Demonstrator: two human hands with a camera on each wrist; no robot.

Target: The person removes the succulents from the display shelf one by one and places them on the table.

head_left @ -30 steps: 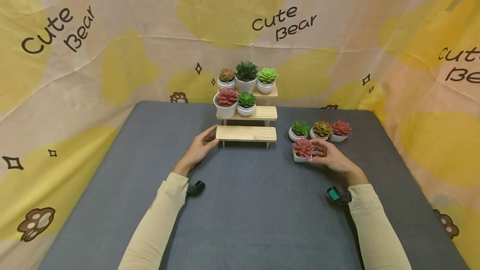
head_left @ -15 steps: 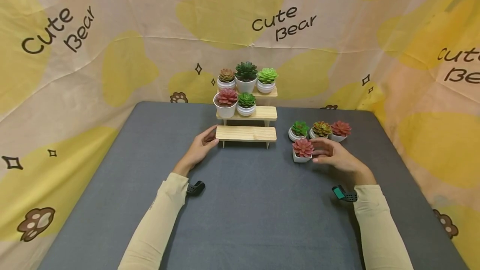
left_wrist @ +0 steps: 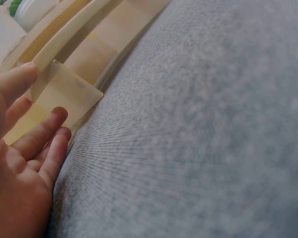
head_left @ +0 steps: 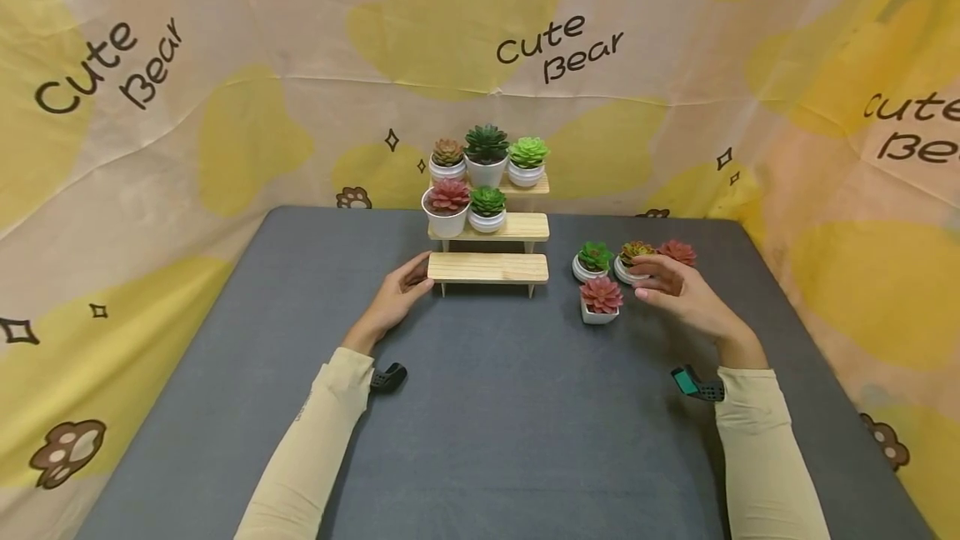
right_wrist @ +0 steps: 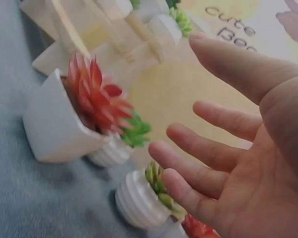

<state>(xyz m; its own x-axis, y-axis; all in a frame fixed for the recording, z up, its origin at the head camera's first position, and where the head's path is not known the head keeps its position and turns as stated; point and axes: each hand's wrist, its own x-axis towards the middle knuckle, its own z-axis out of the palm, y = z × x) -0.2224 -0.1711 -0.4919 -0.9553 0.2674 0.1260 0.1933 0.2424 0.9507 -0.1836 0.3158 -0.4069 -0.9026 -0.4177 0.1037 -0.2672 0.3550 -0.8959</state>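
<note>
Five succulents (head_left: 487, 148) shelved, four others (head_left: 601, 297) seemingly left; my right hand (head_left: 693, 298) holds nothing, left hand (head_left: 392, 300) (relaxed) touching three-tier stand (head_left: 487, 268).

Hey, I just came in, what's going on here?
Someone's left hand touches the left end of a three-tier wooden stand. Five potted succulents sit on it: three on the top shelf, two on the middle shelf. The right hand holds nothing, its fingers extended near four more potted succulents on the grey table, right of the stand.
</note>
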